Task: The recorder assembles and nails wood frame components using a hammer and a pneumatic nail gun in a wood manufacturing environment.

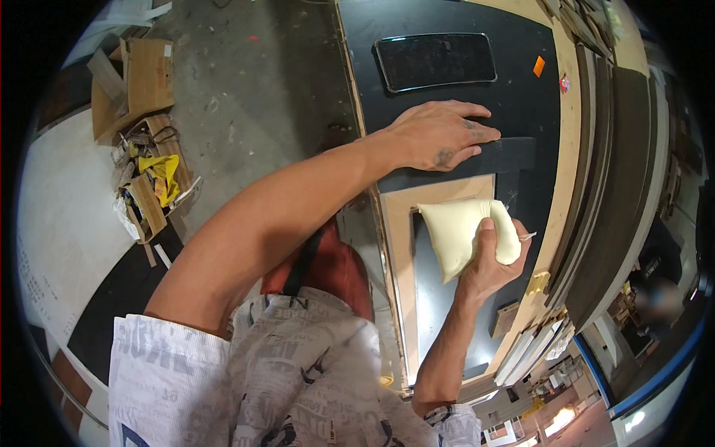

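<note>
My right hand (488,270) is closed around a plump, clear plastic bag of cream-coloured paste (456,231). The bag bulges over my thumb, and a twist of plastic sticks out beyond my fingers. My left hand (447,135) lies palm down with fingers stretched over a black board (447,26). Its fingertips are beside a darker strip (510,154) on that board. Below my left hand, a pale wooden frame piece (402,283) forms a corner on the board, partly hidden by the bag and my right arm.
A phone (436,61) lies at the board's far end, near an orange tag (538,66). Stacked dark boards (596,179) line the right side. A small wooden block (505,319) sits near my right forearm. Cardboard boxes (149,78) stand on the floor at left.
</note>
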Motion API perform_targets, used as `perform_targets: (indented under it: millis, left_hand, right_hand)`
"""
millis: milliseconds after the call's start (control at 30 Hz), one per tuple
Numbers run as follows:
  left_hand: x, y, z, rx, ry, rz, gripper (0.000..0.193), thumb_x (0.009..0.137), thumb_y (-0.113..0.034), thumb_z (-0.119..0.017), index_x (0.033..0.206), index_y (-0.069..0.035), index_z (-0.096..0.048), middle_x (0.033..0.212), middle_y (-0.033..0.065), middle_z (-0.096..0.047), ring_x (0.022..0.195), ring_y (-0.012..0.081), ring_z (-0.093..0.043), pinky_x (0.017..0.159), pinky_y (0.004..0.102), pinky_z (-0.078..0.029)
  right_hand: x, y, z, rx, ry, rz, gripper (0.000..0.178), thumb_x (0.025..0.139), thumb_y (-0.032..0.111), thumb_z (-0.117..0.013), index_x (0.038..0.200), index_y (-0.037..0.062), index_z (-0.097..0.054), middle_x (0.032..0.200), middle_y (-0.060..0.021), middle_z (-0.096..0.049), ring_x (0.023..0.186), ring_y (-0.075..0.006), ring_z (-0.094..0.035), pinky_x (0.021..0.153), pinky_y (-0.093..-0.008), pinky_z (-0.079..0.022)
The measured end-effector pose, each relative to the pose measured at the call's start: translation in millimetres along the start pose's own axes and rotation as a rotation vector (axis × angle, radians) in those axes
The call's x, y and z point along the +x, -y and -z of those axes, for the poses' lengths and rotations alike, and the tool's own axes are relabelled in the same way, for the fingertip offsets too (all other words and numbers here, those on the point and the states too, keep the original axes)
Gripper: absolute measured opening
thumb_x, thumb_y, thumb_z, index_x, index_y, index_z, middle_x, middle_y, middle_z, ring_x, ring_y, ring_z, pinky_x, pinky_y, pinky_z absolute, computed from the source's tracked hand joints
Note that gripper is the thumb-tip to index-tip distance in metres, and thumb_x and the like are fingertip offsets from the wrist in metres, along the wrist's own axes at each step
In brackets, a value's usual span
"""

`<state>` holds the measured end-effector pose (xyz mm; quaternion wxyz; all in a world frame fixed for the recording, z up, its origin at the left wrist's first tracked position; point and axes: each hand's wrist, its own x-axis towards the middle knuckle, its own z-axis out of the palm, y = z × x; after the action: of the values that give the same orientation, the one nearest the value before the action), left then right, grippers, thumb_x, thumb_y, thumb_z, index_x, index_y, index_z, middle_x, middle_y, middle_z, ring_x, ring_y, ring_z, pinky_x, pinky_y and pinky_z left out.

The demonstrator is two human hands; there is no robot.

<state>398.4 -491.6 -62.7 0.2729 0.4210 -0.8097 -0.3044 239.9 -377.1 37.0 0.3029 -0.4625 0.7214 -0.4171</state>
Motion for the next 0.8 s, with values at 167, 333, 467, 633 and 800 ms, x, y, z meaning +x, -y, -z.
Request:
perform_targets:
  millis: [167, 333, 467, 633, 800]
  left_hand:
    - [0, 0, 1, -0.029, 0.017, 0.002, 0.04, 0.101, -0.029, -0.052, 0.138, -0.016, -0.057, 0.137, 0.0032, -0.063, 0.142, 0.0253, -0.042, 0.114, 0.0424, -0.04]
    - [0, -3, 6, 0.02, 0.048, 0.022, 0.041, 0.102, -0.031, -0.051, 0.141, -0.018, -0.057, 0.143, 0.0082, -0.058, 0.141, 0.0265, -0.043, 0.112, 0.0424, -0.042]
    - [0, -1, 4, 0.018, 0.04, 0.001, 0.042, 0.102, -0.032, -0.05, 0.141, -0.019, -0.057, 0.142, 0.0073, -0.058, 0.141, 0.0267, -0.043, 0.113, 0.0425, -0.041]
    - [0, 2, 1, 0.033, 0.049, 0.003, 0.042, 0.103, -0.033, -0.048, 0.142, -0.017, -0.056, 0.143, 0.0057, -0.058, 0.142, 0.0262, -0.042, 0.115, 0.0416, -0.039]
    - [0, 3, -4, 0.0, 0.003, -0.006, 0.04, 0.102, -0.031, -0.05, 0.139, -0.016, -0.056, 0.138, 0.0029, -0.063, 0.143, 0.0259, -0.041, 0.114, 0.0433, -0.04]
  right_hand:
    - [-7, -11, -1, -0.068, 0.104, 0.03, 0.025, 0.087, 0.006, -0.075, 0.105, -0.0022, -0.061, 0.092, -0.0055, -0.064, 0.081, -0.01, -0.06, 0.074, -0.0235, -0.05]
    - [-11, -5, -9, -0.05, 0.12, 0.002, 0.027, 0.083, 0.01, -0.08, 0.1, 0.0012, -0.061, 0.092, -0.0062, -0.065, 0.081, -0.0116, -0.061, 0.076, -0.0277, -0.052]
    - [-11, -6, -12, -0.019, 0.106, -0.017, 0.026, 0.083, 0.007, -0.079, 0.1, 0.0009, -0.061, 0.093, -0.0071, -0.067, 0.081, -0.0116, -0.063, 0.077, -0.0274, -0.053]
    - [-8, -10, -10, -0.034, 0.119, 0.0, 0.026, 0.083, 0.005, -0.078, 0.101, 0.0007, -0.06, 0.093, -0.0067, -0.066, 0.082, -0.0116, -0.062, 0.077, -0.0271, -0.053]
    - [-6, -12, -9, -0.016, 0.096, -0.021, 0.025, 0.083, 0.002, -0.077, 0.102, 0.0011, -0.06, 0.093, -0.006, -0.065, 0.082, -0.0109, -0.062, 0.078, -0.0263, -0.053]
